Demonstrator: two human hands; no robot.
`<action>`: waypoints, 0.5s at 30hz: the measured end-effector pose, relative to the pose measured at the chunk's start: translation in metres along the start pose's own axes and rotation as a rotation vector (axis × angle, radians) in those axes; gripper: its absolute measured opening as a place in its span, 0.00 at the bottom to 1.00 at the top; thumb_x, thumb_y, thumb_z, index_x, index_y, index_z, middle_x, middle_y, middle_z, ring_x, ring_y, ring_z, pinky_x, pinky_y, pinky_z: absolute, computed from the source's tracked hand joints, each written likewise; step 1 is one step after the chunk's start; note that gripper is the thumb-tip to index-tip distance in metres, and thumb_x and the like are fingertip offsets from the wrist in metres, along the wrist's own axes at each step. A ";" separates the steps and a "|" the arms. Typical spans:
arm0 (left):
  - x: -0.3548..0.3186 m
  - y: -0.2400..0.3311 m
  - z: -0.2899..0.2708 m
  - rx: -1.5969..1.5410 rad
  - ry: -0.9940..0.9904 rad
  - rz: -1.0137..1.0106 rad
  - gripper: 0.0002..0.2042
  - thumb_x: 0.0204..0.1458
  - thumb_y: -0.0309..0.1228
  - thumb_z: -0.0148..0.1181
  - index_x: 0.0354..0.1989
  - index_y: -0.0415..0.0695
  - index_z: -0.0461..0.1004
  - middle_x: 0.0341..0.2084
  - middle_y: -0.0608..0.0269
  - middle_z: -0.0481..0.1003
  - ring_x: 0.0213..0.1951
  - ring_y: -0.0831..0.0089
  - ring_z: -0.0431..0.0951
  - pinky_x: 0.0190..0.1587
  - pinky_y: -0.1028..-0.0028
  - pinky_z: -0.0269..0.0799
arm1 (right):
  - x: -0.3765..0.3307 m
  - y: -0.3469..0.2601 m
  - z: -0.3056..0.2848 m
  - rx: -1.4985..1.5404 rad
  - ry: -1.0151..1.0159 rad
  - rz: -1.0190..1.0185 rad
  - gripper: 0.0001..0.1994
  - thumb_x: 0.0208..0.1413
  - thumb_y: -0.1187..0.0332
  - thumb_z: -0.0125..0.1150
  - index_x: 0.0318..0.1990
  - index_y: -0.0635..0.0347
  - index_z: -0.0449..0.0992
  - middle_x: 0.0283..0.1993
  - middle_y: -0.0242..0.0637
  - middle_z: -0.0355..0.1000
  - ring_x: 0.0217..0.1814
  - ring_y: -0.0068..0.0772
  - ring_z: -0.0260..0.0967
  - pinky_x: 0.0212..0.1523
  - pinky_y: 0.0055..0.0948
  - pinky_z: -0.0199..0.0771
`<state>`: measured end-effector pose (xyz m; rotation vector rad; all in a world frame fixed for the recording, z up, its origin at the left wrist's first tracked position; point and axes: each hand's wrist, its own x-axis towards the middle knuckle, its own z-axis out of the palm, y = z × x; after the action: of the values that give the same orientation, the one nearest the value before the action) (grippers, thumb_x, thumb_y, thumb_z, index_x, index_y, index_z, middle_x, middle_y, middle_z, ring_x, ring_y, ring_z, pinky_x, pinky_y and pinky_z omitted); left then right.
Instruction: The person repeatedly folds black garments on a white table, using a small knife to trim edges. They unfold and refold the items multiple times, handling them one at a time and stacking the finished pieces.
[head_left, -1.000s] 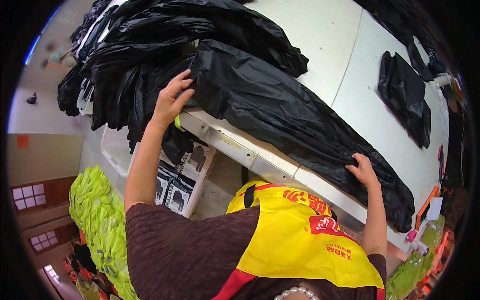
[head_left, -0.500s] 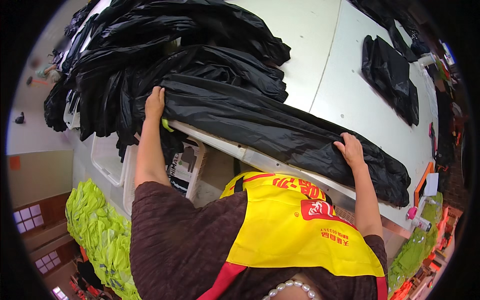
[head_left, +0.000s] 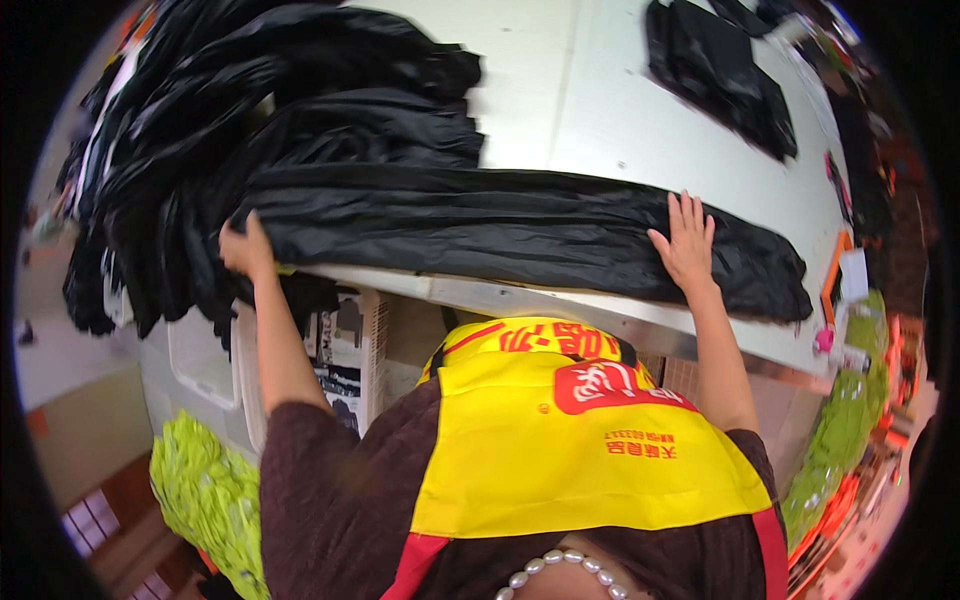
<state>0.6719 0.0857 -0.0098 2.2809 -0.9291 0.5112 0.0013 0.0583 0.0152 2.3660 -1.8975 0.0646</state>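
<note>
1. While I watch through the head camera, a long black garment (head_left: 520, 235) lies stretched across the near edge of the white worktop (head_left: 620, 120), running from the left corner almost to the right end.
2. My left hand (head_left: 245, 250) sits at the garment's left end, where it meets the big heap of black clothes (head_left: 270, 110); the fingers curl around a fold of the fabric and grip it.
3. My right hand (head_left: 685, 240) rests flat on the garment toward its right end, fingers spread open and pressing down rather than pinching.
4. Judging by its sheen and the many fine wrinkles, I take the fabric for thin, light and slippery: soft, with no stiffness, so it should sag and slide if lifted from one point only. Nothing about it looks fragile.
5. To my eye the best hold is at both ends at once, pinching a bunched fold or a seam instead of the smooth face.
6. Elsewhere in the same view, a smaller black piece (head_left: 715, 75) lies well apart at the far right of the worktop, a yellow apron (head_left: 570, 450) fills the foreground, and a lime-green bundle (head_left: 205, 495) lies low at the left.
</note>
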 end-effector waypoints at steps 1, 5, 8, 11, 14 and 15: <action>-0.019 -0.007 0.000 -0.050 0.157 -0.068 0.16 0.46 0.38 0.61 0.39 0.41 0.71 0.39 0.52 0.74 0.41 0.56 0.74 0.43 0.60 0.69 | -0.008 -0.003 -0.008 -0.018 0.042 0.001 0.33 0.54 0.51 0.51 0.63 0.57 0.53 0.68 0.46 0.45 0.70 0.49 0.39 0.64 0.52 0.38; -0.089 0.005 -0.009 -1.187 -0.359 -1.008 0.16 0.45 0.25 0.63 0.43 0.46 0.68 0.35 0.63 0.73 0.39 0.69 0.72 0.40 0.60 0.68 | -0.053 0.013 -0.004 -0.063 -0.003 0.108 0.34 0.52 0.49 0.53 0.63 0.55 0.54 0.68 0.46 0.44 0.69 0.52 0.39 0.62 0.57 0.39; -0.106 0.033 0.000 -1.253 -0.513 -1.172 0.18 0.45 0.31 0.63 0.46 0.46 0.68 0.40 0.60 0.73 0.42 0.63 0.72 0.43 0.57 0.68 | -0.069 0.036 0.026 -0.028 -0.034 0.187 0.36 0.51 0.46 0.51 0.63 0.55 0.53 0.67 0.45 0.46 0.67 0.55 0.42 0.61 0.57 0.42; -0.089 0.037 0.008 -1.333 -0.628 -1.289 0.23 0.45 0.38 0.62 0.49 0.43 0.68 0.48 0.57 0.70 0.49 0.58 0.70 0.52 0.55 0.66 | -0.063 0.038 0.019 0.087 -0.061 0.184 0.36 0.52 0.43 0.48 0.63 0.56 0.54 0.67 0.45 0.46 0.67 0.55 0.42 0.61 0.55 0.41; -0.063 0.006 0.026 -1.294 -0.710 -1.346 0.22 0.49 0.39 0.58 0.50 0.39 0.67 0.51 0.54 0.68 0.52 0.56 0.67 0.57 0.55 0.62 | -0.060 0.056 0.003 0.127 -0.028 0.154 0.36 0.52 0.43 0.48 0.63 0.54 0.54 0.67 0.46 0.47 0.67 0.54 0.42 0.62 0.55 0.40; -0.054 -0.013 0.033 -1.276 -0.706 -1.346 0.22 0.51 0.39 0.56 0.51 0.39 0.67 0.51 0.54 0.68 0.52 0.56 0.67 0.57 0.55 0.62 | -0.058 0.064 -0.011 0.052 0.004 0.173 0.36 0.52 0.42 0.48 0.63 0.54 0.54 0.67 0.46 0.47 0.67 0.53 0.42 0.62 0.55 0.39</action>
<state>0.6482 0.0973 -0.0694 1.2851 0.2329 -1.1762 -0.0733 0.1022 0.0235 2.2249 -2.1200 0.1343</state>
